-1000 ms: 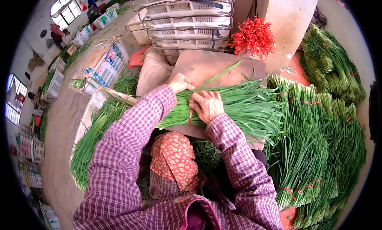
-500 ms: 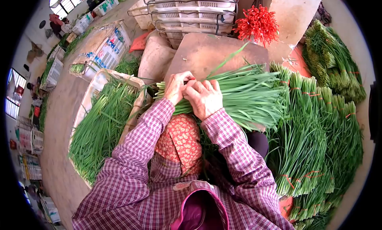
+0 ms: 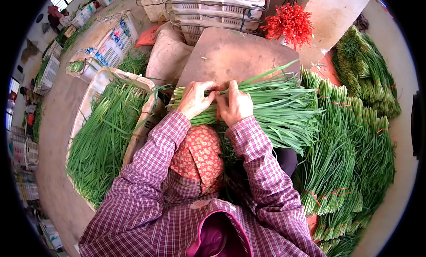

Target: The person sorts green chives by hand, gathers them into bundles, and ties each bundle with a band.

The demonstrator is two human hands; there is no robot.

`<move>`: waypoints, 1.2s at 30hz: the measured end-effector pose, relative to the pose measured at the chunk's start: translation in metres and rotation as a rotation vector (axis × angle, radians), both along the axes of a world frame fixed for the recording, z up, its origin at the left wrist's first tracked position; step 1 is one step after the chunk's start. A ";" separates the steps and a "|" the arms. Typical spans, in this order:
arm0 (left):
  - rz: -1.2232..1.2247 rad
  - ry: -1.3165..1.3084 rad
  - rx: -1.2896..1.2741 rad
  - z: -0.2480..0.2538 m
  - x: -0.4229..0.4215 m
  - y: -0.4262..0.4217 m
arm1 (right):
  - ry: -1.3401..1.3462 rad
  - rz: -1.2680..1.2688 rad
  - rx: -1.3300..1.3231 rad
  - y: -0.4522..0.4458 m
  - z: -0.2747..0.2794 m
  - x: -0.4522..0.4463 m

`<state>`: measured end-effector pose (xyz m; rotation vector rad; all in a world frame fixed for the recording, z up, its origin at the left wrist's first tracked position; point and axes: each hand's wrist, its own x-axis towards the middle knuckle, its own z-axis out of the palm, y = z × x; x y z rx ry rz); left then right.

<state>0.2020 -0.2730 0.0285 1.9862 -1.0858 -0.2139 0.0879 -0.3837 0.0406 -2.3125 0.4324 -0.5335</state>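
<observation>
A bundle of garlic chives [image 3: 275, 108] lies across the board [image 3: 235, 52], pale stem ends left and green leaves right. Around its stems runs a red tie [image 3: 218, 114]. My left hand [image 3: 196, 99] rests over the stem side, its fingers pinched on the tie at the top of the bundle. Close beside it, my right hand [image 3: 236, 105] is also closed on the tie, knuckles up. The fingertips partly hide the tie's ends.
On the left stands a crate [image 3: 146, 84] of loose chives. Tied bundles [image 3: 333, 137] are stacked at the right. Red ties [image 3: 290, 26] hang in a bunch behind the board, near stacked white crates [image 3: 217, 10]. A patterned cloth [image 3: 199, 157] covers my knee.
My hands have moved slightly apart, the right one turning more upright. More of the red tie shows around the bundle. The view has shifted a little.
</observation>
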 end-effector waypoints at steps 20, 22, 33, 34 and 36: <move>-0.084 -0.022 0.002 0.006 -0.006 0.006 | -0.191 -0.001 0.003 -0.004 -0.015 0.001; -0.084 -0.059 -0.048 0.003 -0.006 0.005 | -0.193 -0.006 0.002 -0.004 -0.016 0.001; -0.240 -0.093 0.040 0.012 -0.010 0.021 | -0.184 -0.041 -0.014 0.003 -0.013 -0.007; -0.231 -0.089 0.037 0.011 -0.011 0.021 | -0.166 -0.039 0.014 0.004 -0.011 -0.007; -0.222 -0.082 0.035 0.011 -0.012 0.021 | -0.146 -0.037 0.042 0.005 -0.012 -0.008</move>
